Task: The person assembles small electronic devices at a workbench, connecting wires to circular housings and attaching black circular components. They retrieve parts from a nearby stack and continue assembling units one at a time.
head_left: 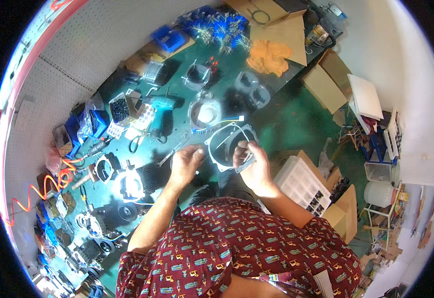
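Observation:
My right hand [251,161] is closed on the edge of a grey metal ring-shaped housing [219,162] with a squared flange, tilted above the bench's front edge. My left hand [188,161], to the left of the ring and apart from it, has thumb and fingers pinched together; whatever they hold is too small to make out. Just beyond the ring sits a round metal motor part [206,113] with a bright centre. A pale cable with a white connector [241,118] passes between that part and the ring. Left of my left hand lies a thin metal tool [173,151].
A teal power drill [162,104] and a box of dark screws [120,108] stand left on the green bench. More ring housings [197,75] lie farther back, near orange gloves [269,55] and blue-wired parts [224,32]. A white compartment tray [301,181] is at right.

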`<move>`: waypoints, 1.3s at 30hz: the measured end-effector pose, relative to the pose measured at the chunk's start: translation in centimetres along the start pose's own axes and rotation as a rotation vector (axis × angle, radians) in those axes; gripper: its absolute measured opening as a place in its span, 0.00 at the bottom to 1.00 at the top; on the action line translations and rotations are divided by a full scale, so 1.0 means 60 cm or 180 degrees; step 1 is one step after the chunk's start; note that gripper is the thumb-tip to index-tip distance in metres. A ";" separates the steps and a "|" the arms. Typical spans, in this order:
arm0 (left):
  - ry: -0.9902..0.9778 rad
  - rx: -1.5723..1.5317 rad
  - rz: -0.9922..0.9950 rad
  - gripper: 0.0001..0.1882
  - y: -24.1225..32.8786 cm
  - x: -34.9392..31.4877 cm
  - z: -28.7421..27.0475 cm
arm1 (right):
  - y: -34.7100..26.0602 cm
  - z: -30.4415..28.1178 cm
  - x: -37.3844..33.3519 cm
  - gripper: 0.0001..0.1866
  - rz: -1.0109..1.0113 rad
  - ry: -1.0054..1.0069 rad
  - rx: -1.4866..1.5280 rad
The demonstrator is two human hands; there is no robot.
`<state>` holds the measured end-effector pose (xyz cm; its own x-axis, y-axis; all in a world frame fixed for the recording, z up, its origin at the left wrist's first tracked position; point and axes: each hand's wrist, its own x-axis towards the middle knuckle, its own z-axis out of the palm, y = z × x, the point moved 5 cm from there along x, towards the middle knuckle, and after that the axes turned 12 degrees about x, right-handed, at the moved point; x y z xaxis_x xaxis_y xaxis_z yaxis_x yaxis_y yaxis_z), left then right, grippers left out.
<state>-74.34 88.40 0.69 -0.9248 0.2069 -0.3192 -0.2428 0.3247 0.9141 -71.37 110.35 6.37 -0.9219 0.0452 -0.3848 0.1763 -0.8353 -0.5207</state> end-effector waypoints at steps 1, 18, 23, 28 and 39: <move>-0.0055 -0.0141 -0.0064 0.14 0.004 -0.010 0.007 | 0.004 0.005 -0.002 0.15 0.0208 0.0037 0.0134; 0.1871 -0.1898 -0.0367 0.06 -0.047 -0.255 -0.065 | 0.225 0.103 -0.015 0.19 0.1430 -0.1231 -0.0250; 0.2763 -0.1295 -0.0119 0.04 -0.084 -0.354 -0.221 | 0.305 0.120 -0.047 0.23 0.1501 -0.1261 -0.0712; 0.2423 -0.1118 -0.0630 0.04 -0.209 -0.363 -0.307 | 0.407 0.093 -0.051 0.35 0.0693 -0.1210 -0.1724; 0.1357 -0.0801 -0.0668 0.08 -0.300 -0.302 -0.330 | 0.505 0.097 -0.094 0.41 -0.0912 -0.0784 -0.2941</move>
<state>-58.99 60.54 -5.00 -0.8730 -0.2489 -0.4194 -0.4495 0.0768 0.8900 -62.81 81.61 -2.79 -0.9990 -0.0239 -0.0374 0.0386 -0.0518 -0.9979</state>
